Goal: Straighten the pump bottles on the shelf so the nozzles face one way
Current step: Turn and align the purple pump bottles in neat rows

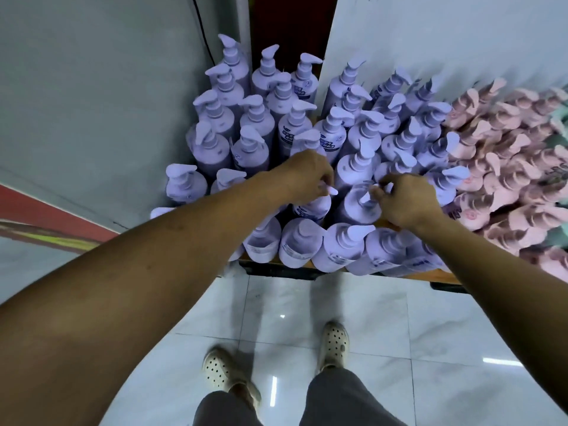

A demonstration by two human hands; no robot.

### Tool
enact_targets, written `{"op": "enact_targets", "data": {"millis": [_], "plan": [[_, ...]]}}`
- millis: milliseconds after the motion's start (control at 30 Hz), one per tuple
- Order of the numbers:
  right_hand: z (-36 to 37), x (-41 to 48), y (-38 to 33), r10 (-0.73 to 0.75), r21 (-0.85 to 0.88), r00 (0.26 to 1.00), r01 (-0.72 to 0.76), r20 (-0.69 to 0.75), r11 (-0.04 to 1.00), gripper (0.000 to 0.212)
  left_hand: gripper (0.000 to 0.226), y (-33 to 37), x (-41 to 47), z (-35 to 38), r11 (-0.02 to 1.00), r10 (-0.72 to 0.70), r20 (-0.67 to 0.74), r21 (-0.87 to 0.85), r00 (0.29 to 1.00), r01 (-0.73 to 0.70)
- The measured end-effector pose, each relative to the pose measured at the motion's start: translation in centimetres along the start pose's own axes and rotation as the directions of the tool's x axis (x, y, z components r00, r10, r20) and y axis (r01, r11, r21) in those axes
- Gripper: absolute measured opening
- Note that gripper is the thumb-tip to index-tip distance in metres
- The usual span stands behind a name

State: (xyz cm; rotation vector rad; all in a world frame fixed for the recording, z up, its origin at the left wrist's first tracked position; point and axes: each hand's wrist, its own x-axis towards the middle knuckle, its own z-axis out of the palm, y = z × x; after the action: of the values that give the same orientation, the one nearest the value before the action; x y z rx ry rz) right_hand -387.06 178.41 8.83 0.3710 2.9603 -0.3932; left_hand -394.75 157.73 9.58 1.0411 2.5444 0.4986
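A pale tiled floor [399, 327] spreads in front of the shelf [445, 276], whose wooden front edge shows beneath the nearest bottles. A white panel [430, 41] rises at the back of the shelf. Purple pump bottles [255, 118] crowd the shelf's left and middle, their nozzles pointing various ways, and pink pump bottles [504, 167] fill the shelf's right side. Both bare arms reach over the shelf's front rows. The left hand [307, 173] has its fingers curled round the pump head of a purple bottle [310, 209] two rows back from the shelf's front edge, the nozzle tip [332, 190] poking out. The right hand [405, 201] pinches the pump [365, 196] of the neighbouring bottle [353, 210]. Pale perforated clogs [333, 342] stand on the floor before the shelf
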Motion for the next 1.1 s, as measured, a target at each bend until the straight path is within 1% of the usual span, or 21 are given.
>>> {"op": "enact_targets", "data": {"millis": [67, 133, 200, 267, 333, 367, 433, 467, 567, 633, 700, 767, 833, 867, 1000, 1100], "plan": [[0.4, 0.2, -0.1, -0.017, 0.018, 0.999, 0.016, 0.05, 1.0, 0.042, 0.02, 0.1, 0.0, 0.2, 1.0, -0.009, -0.053, -0.018, 0.999, 0.008], [0.9, 0.4, -0.6, -0.028, 0.053, 0.997, 0.024, 0.078, 0.998, 0.047, 0.019, 0.2, -0.2, 0.5, 0.999, -0.033, -0.087, -0.026, 0.996, 0.031], [1.0, 0.7, -0.9, -0.047, 0.032, 0.995, 0.044, 0.093, 0.999, 0.045, 0.018, 0.3, -0.1, 1.0, 0.997, -0.072, -0.105, -0.035, 0.992, 0.069], [0.9, 1.1, -0.6, -0.121, -0.034, 0.982, 0.127, 0.148, 0.991, 0.034, 0.018, 0.4, 0.0, 1.4, 0.993, -0.112, -0.131, -0.062, 0.985, 0.105], [0.3, 1.5, -0.1, -0.191, -0.026, 0.958, 0.201, 0.216, 0.979, 0.023, 0.018, 0.5, -0.1, 1.6, 0.988, -0.145, -0.146, -0.081, 0.978, 0.135], [-0.1, 1.7, 0.2, -0.24, -0.042, 0.94, 0.257, 0.242, 0.965, 0.024, 0.018, 0.6, 0.0, 1.7, 0.985, -0.158, -0.152, -0.087, 0.976, 0.146], [-0.4, 2.2, 0.8, -0.342, -0.129, 0.895, 0.389, 0.286, 0.912, 0.035, 0.017, 0.8, 0.1, 1.7, 0.982, -0.177, -0.157, -0.092, 0.972, 0.164], [-0.5, 2.4, 0.9, -0.374, -0.143, 0.878, 0.429, 0.298, 0.892, 0.04, 0.017, 0.8, 0.2, 1.8, 0.981, -0.183, -0.155, -0.095, 0.971, 0.17], [-0.7, 3.2, 1.0, -0.435, -0.15, 0.823, 0.514, 0.366, 0.845, 0.047, 0.018, 0.6, 0.2, 1.7, 0.981, -0.175, -0.139, -0.11, 0.975, 0.16], [-0.9, 3.5, 0.8, -0.447, -0.13, 0.802, 0.531, 0.397, 0.837, 0.049, 0.019, 0.6, 0.1, 1.6, 0.984, -0.152, -0.133, -0.116, 0.979, 0.137], [-0.9, 3.4, 0.4, -0.45, -0.074, 0.798, 0.518, 0.402, 0.852, 0.043, 0.019, 0.6, 0.0, 1.4, 0.987, -0.134, -0.124, -0.11, 0.983, 0.12], [-0.8, 3.2, 0.3, -0.441, -0.041, 0.823, 0.486, 0.358, 0.873, 0.032, 0.019, 0.6, 0.1, 1.4, 0.989, -0.123, -0.112, -0.095, 0.986, 0.113], [-0.5, 3.0, 0.3, -0.427, -0.057, 0.852, 0.464, 0.302, 0.884, 0.031, 0.019, 0.7, 0.2, 1.3, 0.989, -0.124, -0.105, -0.092, 0.987, 0.114], [-0.3, 3.0, 0.4, -0.43, -0.066, 0.853, 0.467, 0.295, 0.882, 0.032, 0.019, 0.7, 0.2, 1.2, 0.989, -0.123, -0.1, -0.093, 0.987, 0.114], [-0.1, 3.0, 0.6, -0.512, 0.002, 0.806, 0.536, 0.297, 0.844, 0.022, 0.018, 0.7, 0.3, 1.1, 0.992, -0.106, -0.089, -0.084, 0.99, 0.099], [-0.2, 3.0, 0.8, -0.548, 0.045, 0.785, 0.561, 0.289, 0.827, 0.02, 0.016, 0.5, 0.3, 1.2, 0.989, -0.118, -0.077, -0.094, 0.99, 0.111]]}}
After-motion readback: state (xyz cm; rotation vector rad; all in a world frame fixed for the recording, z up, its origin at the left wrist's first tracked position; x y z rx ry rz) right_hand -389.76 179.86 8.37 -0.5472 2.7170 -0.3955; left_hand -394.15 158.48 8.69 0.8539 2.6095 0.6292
